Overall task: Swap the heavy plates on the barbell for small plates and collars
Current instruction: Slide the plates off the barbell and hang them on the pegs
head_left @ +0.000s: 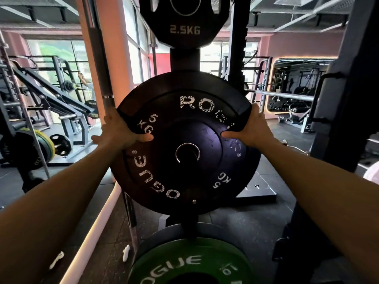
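Hands, left [121, 130] and right [252, 128], grasp 5 kg plate [164, 160]; 2.5 kg plate [184, 21] above them, green plate [192, 261] below.

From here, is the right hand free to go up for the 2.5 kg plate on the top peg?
Probably not yet. The right hand and left hand both grip the rim of the black 5 kg plate, which sits on its peg. The way up to the 2.5 kg plate looks open once the hand lets go.
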The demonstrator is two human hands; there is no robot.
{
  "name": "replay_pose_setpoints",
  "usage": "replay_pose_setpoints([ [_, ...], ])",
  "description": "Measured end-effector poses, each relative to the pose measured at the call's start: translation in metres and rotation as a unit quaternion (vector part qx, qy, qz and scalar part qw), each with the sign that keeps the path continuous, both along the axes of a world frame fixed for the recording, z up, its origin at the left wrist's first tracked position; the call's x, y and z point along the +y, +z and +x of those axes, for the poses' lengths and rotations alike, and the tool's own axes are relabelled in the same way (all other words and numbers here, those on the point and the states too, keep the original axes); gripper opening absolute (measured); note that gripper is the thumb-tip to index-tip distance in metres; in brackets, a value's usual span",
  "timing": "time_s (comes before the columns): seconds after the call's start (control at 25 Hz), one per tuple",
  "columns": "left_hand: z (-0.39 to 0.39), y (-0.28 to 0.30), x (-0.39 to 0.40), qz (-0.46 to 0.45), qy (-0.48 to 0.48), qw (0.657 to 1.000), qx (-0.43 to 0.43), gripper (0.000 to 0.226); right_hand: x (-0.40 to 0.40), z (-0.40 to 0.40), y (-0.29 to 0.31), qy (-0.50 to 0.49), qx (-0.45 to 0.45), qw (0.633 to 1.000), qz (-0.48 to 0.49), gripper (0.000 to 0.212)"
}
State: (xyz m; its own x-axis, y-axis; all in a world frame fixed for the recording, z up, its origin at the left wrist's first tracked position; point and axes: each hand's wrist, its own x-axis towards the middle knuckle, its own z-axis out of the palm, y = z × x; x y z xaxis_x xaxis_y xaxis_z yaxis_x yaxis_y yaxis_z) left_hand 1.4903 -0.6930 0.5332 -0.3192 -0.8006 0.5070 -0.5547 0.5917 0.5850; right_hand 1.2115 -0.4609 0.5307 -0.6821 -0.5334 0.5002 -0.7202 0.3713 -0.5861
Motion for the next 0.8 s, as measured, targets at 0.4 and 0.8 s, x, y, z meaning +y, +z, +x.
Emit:
replay_pose_setpoints([
  [0.4, 0.047, 0.013, 0.092, 0.003, -0.08, 0.99, -0.12, 0.099, 0.069, 0.03, 0.009, 0.05, 0.039, 0.991, 0.119, 0.102],
  [0.8, 0.088, 0.015, 0.242, 0.005, -0.043, 0.992, -0.115, 0.08, 0.159, 0.073, 0.018, 0.154, 0.101, 0.967, 0.178, 0.096],
])
